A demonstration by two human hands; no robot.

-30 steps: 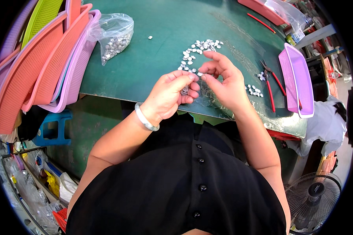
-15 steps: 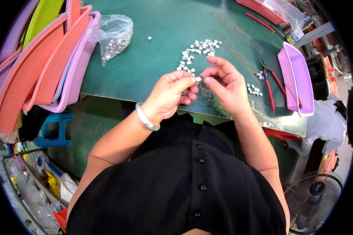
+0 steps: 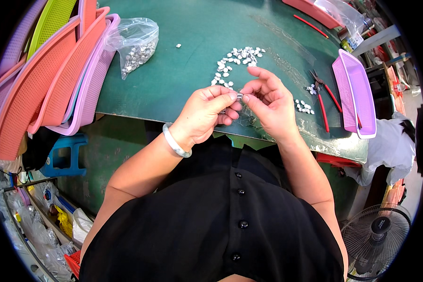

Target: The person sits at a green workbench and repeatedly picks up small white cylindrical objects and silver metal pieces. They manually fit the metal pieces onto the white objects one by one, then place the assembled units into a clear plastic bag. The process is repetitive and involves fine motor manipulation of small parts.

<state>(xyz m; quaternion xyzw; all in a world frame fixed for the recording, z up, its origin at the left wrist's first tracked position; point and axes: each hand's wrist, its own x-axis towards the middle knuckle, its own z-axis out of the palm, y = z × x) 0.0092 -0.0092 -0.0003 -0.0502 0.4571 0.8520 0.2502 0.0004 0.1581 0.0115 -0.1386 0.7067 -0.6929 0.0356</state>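
Between the fingertips of both hands sits a small silvery-white piece (image 3: 239, 96), its exact kind too small to make out. My left hand (image 3: 210, 110), with a pale bangle (image 3: 175, 141) at the wrist, pinches it from the left; something else seems tucked under its curled fingers. My right hand (image 3: 273, 104) grips the same piece from the right with thumb and index finger, its other fingers loosely raised. Just beyond lies a curved scatter of similar small white pieces (image 3: 239, 57) on the green table (image 3: 183, 70). A smaller group (image 3: 304, 108) lies right of my right hand.
Red-handled pliers (image 3: 320, 98) lie open beside a lilac basket (image 3: 355, 94) at the right. A clear bag of small pieces (image 3: 138, 49) stands at the left, near stacked plastic baskets (image 3: 56, 84). A red pen-like stick (image 3: 311, 26) lies far right. A fan (image 3: 378, 235) stands lower right.
The small piece has turned between my fingertips, from its white face to a silvery side. My hands stay almost in place.
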